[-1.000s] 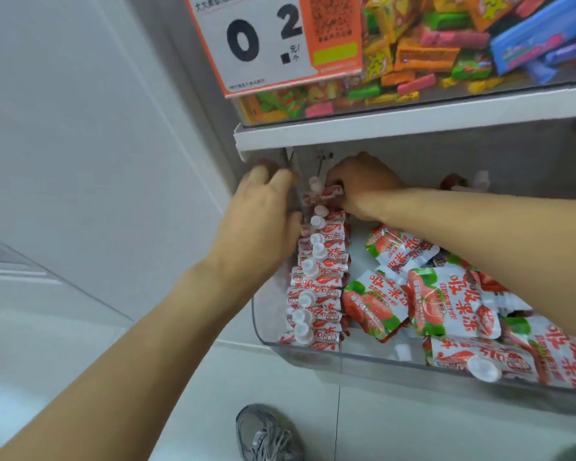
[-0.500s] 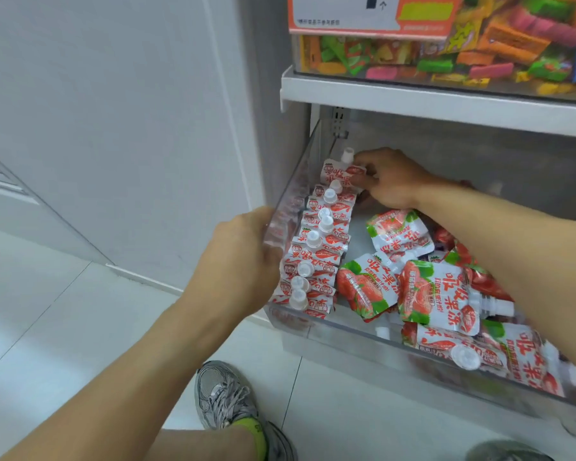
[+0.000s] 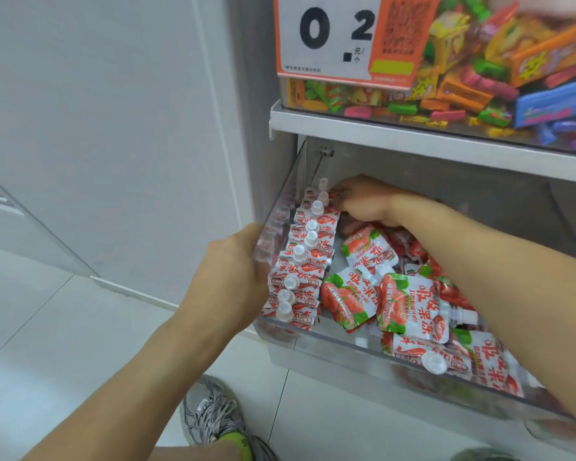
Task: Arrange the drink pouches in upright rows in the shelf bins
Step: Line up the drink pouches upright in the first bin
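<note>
A clear plastic shelf bin (image 3: 330, 342) holds red-and-white strawberry drink pouches with white caps. An upright row of pouches (image 3: 308, 257) runs along the bin's left wall, front to back. Loose pouches (image 3: 409, 304) lie flat in a heap across the middle and right. My left hand (image 3: 230, 277) grips the bin's left wall from outside, near the front corner. My right hand (image 3: 366, 202) reaches deep into the bin and holds the rearmost pouches of the row at their tops; its fingertips are partly hidden behind them.
The white shelf (image 3: 413, 134) above carries a clear bin of colourful candy (image 3: 463, 78) with a large orange-and-white price sign (image 3: 343, 38). A grey wall (image 3: 113, 128) stands left. My sneaker (image 3: 213, 417) rests on the white tiled floor below the bin.
My left hand dropped from the back of the row to the outside of the bin's left wall. My right hand stayed at the rear pouches. The camera shifted.
</note>
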Demonstrator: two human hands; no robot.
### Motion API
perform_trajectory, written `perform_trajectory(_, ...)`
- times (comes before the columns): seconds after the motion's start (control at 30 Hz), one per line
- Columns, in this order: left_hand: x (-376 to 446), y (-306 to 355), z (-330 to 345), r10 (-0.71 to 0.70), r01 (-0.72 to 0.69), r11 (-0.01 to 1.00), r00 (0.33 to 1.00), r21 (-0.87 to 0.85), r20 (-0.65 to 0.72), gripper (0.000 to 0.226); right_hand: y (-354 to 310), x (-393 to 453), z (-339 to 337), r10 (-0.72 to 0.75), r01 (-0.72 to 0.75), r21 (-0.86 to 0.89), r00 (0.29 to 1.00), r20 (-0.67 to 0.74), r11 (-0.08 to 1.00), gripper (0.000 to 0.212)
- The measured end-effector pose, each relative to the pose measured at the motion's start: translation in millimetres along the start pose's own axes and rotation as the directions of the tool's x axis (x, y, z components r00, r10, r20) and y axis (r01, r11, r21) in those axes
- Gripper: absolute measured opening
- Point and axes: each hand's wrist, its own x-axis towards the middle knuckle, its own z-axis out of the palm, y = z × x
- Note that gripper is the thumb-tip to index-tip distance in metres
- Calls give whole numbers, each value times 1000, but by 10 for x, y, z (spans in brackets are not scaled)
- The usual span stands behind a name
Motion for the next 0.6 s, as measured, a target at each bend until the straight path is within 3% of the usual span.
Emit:
perform_trajectory(0.13,12,14,62,-43,43,999,998,-2,-51,37,-50,0,96,-28,29,10,995,-95,1000,17)
perform_trajectory(0.2,29,23,49,-57,57,998,997,8,-53,41,-82,-38,84,-27,29,29,997,-76,999,28)
perform_trajectory(0.3,28,-6,-11,-31,31,1000,1000,2,3,32,-186,-170,-22,-31,7,-176,990,-136,984,50)
perform_trajectory(0.4,15,-58,-72,-4,2,1000,998,28,60,25,-277,-636,-124,-174,112,-241,952,-254,964,29)
perform_trajectory(0.47,26,-83,-102,-2,-3,999,995,51,97,29,-263,-997,-60,-213,166,-265,963,-162,950,20)
perform_trajectory(0.6,49,-46,-129,-12,9,1000,993,26,119,27,-161,-1152,276,-160,156,-398,987,23,904,54)
